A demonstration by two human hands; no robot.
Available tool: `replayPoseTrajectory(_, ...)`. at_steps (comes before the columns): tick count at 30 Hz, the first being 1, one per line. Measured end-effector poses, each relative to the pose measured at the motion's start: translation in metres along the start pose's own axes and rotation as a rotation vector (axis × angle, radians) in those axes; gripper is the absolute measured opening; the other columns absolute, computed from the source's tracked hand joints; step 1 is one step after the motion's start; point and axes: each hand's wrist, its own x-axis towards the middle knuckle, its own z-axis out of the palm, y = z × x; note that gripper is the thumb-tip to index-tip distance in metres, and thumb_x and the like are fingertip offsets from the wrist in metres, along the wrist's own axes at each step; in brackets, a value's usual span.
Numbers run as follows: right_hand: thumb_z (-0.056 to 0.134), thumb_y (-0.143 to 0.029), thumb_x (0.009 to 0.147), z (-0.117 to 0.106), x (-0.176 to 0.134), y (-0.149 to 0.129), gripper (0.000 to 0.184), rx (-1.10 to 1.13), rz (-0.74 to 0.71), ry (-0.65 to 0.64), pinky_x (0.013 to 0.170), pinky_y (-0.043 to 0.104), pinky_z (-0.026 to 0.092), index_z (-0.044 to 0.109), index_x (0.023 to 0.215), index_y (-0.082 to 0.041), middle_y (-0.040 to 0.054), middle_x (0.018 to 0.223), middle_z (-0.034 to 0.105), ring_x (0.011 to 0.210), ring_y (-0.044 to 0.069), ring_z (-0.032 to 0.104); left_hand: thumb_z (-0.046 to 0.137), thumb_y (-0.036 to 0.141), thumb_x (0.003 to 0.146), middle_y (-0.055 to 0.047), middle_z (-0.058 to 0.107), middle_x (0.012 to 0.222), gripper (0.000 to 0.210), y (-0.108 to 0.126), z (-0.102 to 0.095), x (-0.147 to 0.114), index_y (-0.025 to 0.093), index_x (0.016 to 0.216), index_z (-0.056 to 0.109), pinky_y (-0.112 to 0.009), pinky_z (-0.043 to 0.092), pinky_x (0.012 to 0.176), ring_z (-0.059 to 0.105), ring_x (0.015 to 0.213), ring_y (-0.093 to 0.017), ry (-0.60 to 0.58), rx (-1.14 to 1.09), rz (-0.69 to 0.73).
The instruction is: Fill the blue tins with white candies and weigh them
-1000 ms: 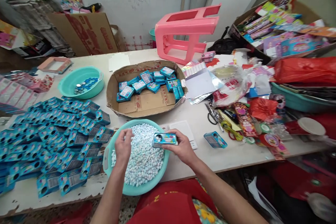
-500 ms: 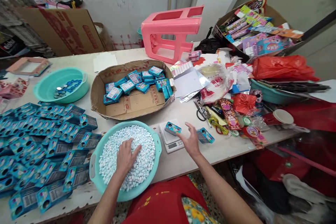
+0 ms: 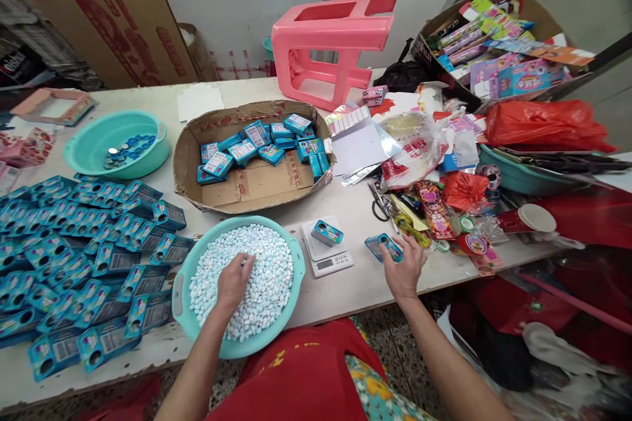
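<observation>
Crowded bench (image 3: 340, 302): pink stool (image 3: 330, 39) upper centre, cardboard tray (image 3: 266, 187) below, clutter (image 3: 434, 210) right. My left hand (image 3: 233, 281) curled over candies (image 3: 269, 276), lower-centre basin (image 3: 234, 350); right hand (image 3: 405, 268) half-curled at blue box (image 3: 376, 247), right of scale (image 3: 326, 264); both grips unclear.

So there's a little blue carton (image 3: 328, 233) sitting flat on the pan of a white digital scale (image 3: 326, 266), slightly askew, with bright printing on top and a dark round opening toward its left end. A matching blue box (image 3: 376, 247) lies on the bare white tabletop (image 3: 345, 296) just right of that, not touching the scale, set at a slant with its right end partly hidden. Then you've got tons of small pebble-like pieces (image 3: 269, 276), pale blue and white, heaped loose in a round turquoise basin (image 3: 297, 270).
</observation>
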Motion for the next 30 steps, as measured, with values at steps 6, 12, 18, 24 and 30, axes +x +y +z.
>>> replayPoseTrajectory(6, 0.056, -0.039, 0.084, 0.016, 0.004, -0.038, 0.027, 0.111, -0.089, -0.122, 0.098, 0.050, 0.033, 0.059, 0.102, -0.019, 0.0131, 0.115, 0.055, 0.116, 0.028, 0.046, 0.053, 0.053, 0.075, -0.001, 0.062, 0.067, 0.032, 0.003, -0.017, 0.001, 0.022, 0.073, 0.059, -0.028, 0.040, 0.059, 0.056, 0.066, -0.021, 0.208, -0.346, -0.148)
replayPoseTrajectory(12, 0.066, -0.048, 0.074, 0.059, -0.001, -0.078, 0.053, 0.280, -0.171, -0.365, 0.094, 0.047, 0.039, 0.053, 0.115, -0.018, 0.0135, 0.115, 0.057, 0.111, 0.028, 0.049, 0.045, 0.046, 0.084, -0.003, 0.066, 0.087, 0.026, 0.005, -0.015, -0.006, 0.025, 0.082, 0.060, -0.031, 0.040, 0.070, 0.059, 0.080, -0.023, 0.076, -0.040, -0.034)
replayPoseTrajectory(18, 0.062, -0.047, 0.078, 0.062, 0.007, -0.105, 0.038, 0.408, -0.013, -0.490, 0.078, 0.036, 0.047, 0.058, 0.102, -0.018, 0.0074, 0.094, 0.063, 0.087, 0.022, 0.059, 0.052, 0.042, 0.080, -0.005, 0.063, 0.080, 0.020, -0.006, -0.018, -0.006, 0.024, 0.076, 0.062, -0.034, 0.039, 0.074, 0.054, 0.085, -0.025, 0.170, 0.013, -0.076)
replayPoseTrajectory(24, 0.066, -0.034, 0.079, 0.012, 0.030, -0.171, 0.029, 0.553, -0.222, -0.581, 0.078, 0.032, 0.046, 0.058, 0.104, -0.022, 0.0050, 0.096, 0.062, 0.088, 0.020, 0.058, 0.056, 0.041, 0.078, 0.000, 0.053, 0.067, 0.024, 0.047, -0.056, -0.009, 0.017, 0.080, 0.057, -0.022, 0.033, 0.050, 0.045, 0.057, -0.013, -0.051, -0.681, -0.170)
replayPoseTrajectory(30, 0.068, -0.026, 0.077, 0.006, 0.019, -0.228, 0.028, 0.599, -0.417, -0.810, 0.077, 0.032, 0.046, 0.058, 0.104, -0.024, 0.0043, 0.096, 0.063, 0.091, 0.023, 0.058, 0.043, 0.021, 0.088, -0.004, 0.057, 0.089, 0.019, 0.115, -0.092, -0.015, 0.018, 0.088, 0.061, -0.027, 0.042, 0.076, 0.052, 0.086, -0.015, -0.106, -0.282, 0.385)
